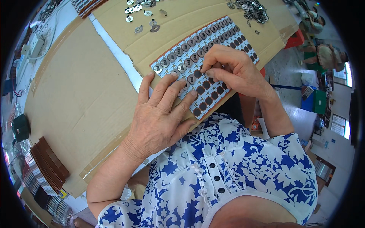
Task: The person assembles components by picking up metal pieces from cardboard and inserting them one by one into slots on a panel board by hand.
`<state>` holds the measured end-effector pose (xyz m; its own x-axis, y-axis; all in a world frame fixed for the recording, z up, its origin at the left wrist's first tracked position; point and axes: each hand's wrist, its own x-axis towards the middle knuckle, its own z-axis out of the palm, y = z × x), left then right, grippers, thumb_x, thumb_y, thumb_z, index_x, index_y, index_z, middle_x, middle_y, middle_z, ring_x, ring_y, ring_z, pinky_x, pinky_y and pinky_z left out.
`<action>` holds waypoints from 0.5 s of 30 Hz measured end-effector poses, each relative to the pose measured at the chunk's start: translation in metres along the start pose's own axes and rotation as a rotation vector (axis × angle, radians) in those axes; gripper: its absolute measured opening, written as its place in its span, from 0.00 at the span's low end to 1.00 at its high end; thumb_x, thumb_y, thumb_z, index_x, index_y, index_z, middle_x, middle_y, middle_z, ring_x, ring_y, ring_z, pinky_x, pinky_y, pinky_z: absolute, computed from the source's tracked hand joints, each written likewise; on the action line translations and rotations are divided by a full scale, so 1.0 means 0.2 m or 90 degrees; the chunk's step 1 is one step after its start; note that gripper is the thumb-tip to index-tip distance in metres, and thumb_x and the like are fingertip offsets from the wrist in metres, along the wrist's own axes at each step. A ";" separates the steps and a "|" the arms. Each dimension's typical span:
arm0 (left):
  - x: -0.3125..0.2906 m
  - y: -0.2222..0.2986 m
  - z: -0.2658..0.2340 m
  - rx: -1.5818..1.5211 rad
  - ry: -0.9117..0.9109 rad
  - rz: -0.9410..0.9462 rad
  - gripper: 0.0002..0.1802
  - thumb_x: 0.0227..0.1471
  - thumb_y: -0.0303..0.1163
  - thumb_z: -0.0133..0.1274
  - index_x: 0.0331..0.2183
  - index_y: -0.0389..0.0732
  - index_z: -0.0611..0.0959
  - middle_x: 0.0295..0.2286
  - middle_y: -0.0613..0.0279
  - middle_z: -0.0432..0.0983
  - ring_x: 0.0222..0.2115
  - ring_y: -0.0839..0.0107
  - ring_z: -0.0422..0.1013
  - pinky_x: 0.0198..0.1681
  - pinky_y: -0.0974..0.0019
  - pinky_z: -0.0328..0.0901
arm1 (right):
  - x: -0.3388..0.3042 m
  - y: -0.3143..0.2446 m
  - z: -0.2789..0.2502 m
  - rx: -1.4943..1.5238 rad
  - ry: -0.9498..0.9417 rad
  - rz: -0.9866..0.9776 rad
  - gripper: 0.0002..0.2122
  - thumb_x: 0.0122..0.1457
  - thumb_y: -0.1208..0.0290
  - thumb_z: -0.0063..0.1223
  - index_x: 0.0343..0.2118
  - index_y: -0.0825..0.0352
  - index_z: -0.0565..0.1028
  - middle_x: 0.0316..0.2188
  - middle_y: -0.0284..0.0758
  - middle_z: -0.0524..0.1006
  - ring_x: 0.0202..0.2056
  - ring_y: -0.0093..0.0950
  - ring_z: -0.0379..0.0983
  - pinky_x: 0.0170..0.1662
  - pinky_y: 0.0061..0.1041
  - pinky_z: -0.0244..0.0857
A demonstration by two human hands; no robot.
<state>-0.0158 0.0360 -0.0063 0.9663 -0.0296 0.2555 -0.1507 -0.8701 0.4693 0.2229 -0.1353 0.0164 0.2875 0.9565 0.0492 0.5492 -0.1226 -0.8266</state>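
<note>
A flat board (207,99) patterned in white and blue lies at a slant on the cardboard-covered table. Rows of round metal discs (184,47) sit on its far part, while dark round spots (209,100) show along the near rows. My left hand (161,104) lies spread over the board's left end, fingertips on it. Above the middle rows, my right hand (235,72) has thumb and forefinger pinched together close to the board. Whatever is between those fingertips is too small and covered to make out.
Loose metal discs (153,27) are scattered at the far side, with a denser heap (255,12) farther right. A stack of brown boards (49,163) stands at the lower left. A power strip (36,45) lies at the far left. Other people (327,57) are at the right.
</note>
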 end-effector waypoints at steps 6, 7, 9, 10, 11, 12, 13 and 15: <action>0.00 0.00 0.00 -0.002 0.001 0.000 0.35 0.54 0.51 0.71 0.61 0.51 0.86 0.60 0.54 0.75 0.65 0.48 0.69 0.73 0.30 0.55 | 0.06 -0.09 -0.01 -0.033 -0.086 0.081 0.03 0.66 0.79 0.62 0.40 0.71 0.81 0.30 0.37 0.82 0.32 0.28 0.81 0.37 0.30 0.73; 0.00 0.00 0.00 -0.002 0.002 0.001 0.35 0.54 0.51 0.71 0.61 0.51 0.86 0.60 0.54 0.75 0.65 0.48 0.69 0.73 0.30 0.55 | 0.06 -0.09 -0.02 -0.034 -0.085 0.081 0.03 0.66 0.79 0.62 0.40 0.71 0.81 0.30 0.37 0.82 0.32 0.28 0.81 0.37 0.30 0.73; 0.00 0.00 0.00 -0.001 -0.001 0.005 0.35 0.54 0.51 0.71 0.61 0.51 0.86 0.60 0.54 0.75 0.66 0.48 0.68 0.73 0.30 0.55 | 0.08 -0.07 -0.03 -0.107 -0.108 -0.039 0.03 0.66 0.79 0.62 0.39 0.72 0.81 0.30 0.40 0.83 0.31 0.31 0.82 0.37 0.31 0.73; 0.00 0.00 0.00 -0.001 -0.001 0.004 0.35 0.54 0.51 0.71 0.61 0.51 0.86 0.60 0.54 0.75 0.66 0.48 0.68 0.73 0.30 0.55 | 0.09 -0.06 -0.03 -0.106 -0.109 -0.038 0.03 0.66 0.79 0.62 0.39 0.72 0.81 0.30 0.40 0.83 0.31 0.31 0.82 0.37 0.31 0.73; 0.00 0.00 0.00 -0.004 -0.001 0.003 0.35 0.54 0.51 0.71 0.61 0.51 0.86 0.60 0.53 0.74 0.66 0.48 0.68 0.73 0.30 0.55 | 0.09 -0.06 -0.03 -0.129 -0.104 -0.060 0.03 0.65 0.79 0.63 0.39 0.72 0.81 0.30 0.41 0.82 0.30 0.31 0.81 0.36 0.32 0.73; 0.00 0.00 0.00 -0.005 -0.001 0.001 0.35 0.55 0.51 0.71 0.61 0.50 0.85 0.61 0.53 0.74 0.66 0.48 0.68 0.73 0.30 0.55 | 0.11 -0.07 -0.02 -0.152 -0.101 -0.083 0.03 0.65 0.79 0.63 0.38 0.72 0.81 0.29 0.41 0.82 0.29 0.32 0.81 0.35 0.32 0.73; 0.00 0.00 0.00 -0.005 0.000 -0.001 0.35 0.55 0.51 0.71 0.61 0.50 0.85 0.61 0.53 0.74 0.66 0.48 0.68 0.73 0.30 0.55 | 0.11 -0.10 -0.02 -0.152 -0.103 -0.084 0.03 0.65 0.79 0.63 0.38 0.72 0.81 0.29 0.41 0.82 0.29 0.32 0.81 0.35 0.32 0.73; 0.00 0.01 0.00 -0.012 -0.001 -0.002 0.34 0.55 0.50 0.70 0.61 0.50 0.85 0.61 0.53 0.74 0.66 0.48 0.68 0.73 0.30 0.54 | 0.11 -0.18 0.01 -0.082 -0.076 0.123 0.04 0.63 0.78 0.65 0.37 0.72 0.81 0.28 0.40 0.81 0.27 0.32 0.79 0.33 0.31 0.72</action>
<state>-0.0156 0.0351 -0.0055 0.9671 -0.0281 0.2528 -0.1520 -0.8606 0.4861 0.2078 -0.1099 0.0468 0.3069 0.9354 -0.1755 0.5903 -0.3318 -0.7359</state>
